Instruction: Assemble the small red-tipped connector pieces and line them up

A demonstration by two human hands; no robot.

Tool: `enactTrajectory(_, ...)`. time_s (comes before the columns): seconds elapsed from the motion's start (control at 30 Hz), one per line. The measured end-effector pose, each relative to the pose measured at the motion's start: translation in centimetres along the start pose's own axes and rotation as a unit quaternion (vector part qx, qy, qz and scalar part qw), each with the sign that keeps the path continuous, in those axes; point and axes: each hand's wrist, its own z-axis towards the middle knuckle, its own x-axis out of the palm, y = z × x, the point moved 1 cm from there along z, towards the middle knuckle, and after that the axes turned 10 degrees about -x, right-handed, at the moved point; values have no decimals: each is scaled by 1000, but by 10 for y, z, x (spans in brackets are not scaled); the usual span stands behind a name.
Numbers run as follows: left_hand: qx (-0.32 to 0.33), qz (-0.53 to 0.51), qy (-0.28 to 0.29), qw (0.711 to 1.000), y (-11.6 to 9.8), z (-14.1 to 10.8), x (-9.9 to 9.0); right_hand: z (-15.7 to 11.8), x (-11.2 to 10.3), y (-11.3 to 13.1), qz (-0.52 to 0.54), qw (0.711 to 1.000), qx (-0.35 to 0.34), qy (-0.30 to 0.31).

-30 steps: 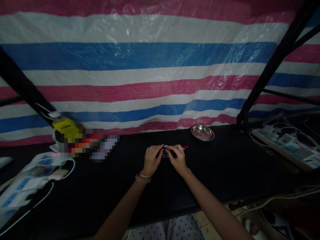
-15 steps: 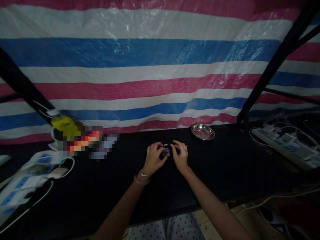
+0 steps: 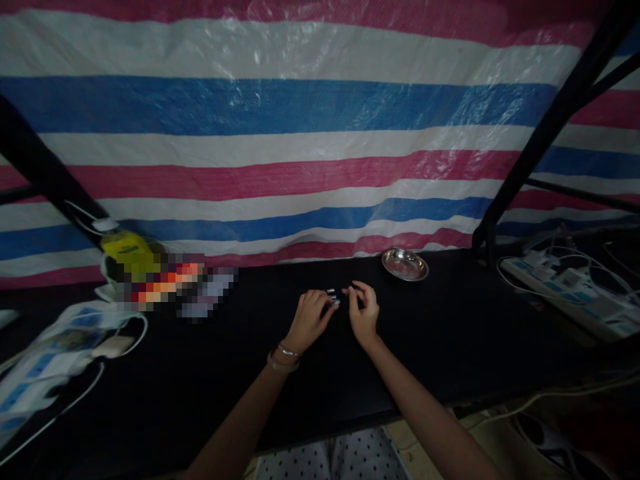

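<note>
Over the middle of the black table, my left hand (image 3: 311, 317) is closed around small dark items with shiny metallic ends (image 3: 334, 300) that poke out past its fingertips. What these items are is too small to tell. Just to the right, apart from them, my right hand (image 3: 364, 308) has its thumb and fingertips pinched together; a tiny thing seems to be at the tips, too small to make out. Behind the right hand, a round shiny metal dish (image 3: 405, 265) rests near the table's back edge.
The black table (image 3: 450, 320) meets a striped plastic sheet (image 3: 280, 180) at the back. At left are a yellow bottle (image 3: 129, 250), a blurred-out patch and a power strip (image 3: 47, 363) with cables. Another power strip (image 3: 575, 287) lies at right, beyond a dark metal post.
The red-tipped thin object that showed by my right hand is no longer visible. My left fingers have closed further over the small dark items, and my right fingers have shifted slightly.
</note>
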Motion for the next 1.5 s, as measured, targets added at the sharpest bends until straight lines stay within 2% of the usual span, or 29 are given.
enactTrajectory(0.23,17,-23,-30,999,-1,-1,-2,0,0,8,-9,998,-53,24)
enactTrajectory(0.6,22,-59,-24,998,0,0,0,2,-1,19,-1,990,-113,89)
enactTrajectory(0.9,13,-74,-43,996,4,0,2,5,0,22,20,985,-147,88)
enactTrajectory(1.03,-3,-74,-45,996,7,0,2,7,-1,19,28,991,-118,53)
enactTrajectory(1.27,-46,-82,-13,995,14,3,-2,11,-5,7,15,999,-33,15)
enactTrajectory(1.37,-95,-96,-13,991,21,5,-5,13,-5,0,46,999,4,24)
enactTrajectory(1.5,-143,-121,-29,982,31,8,-10,15,-2,-12,89,992,47,70)
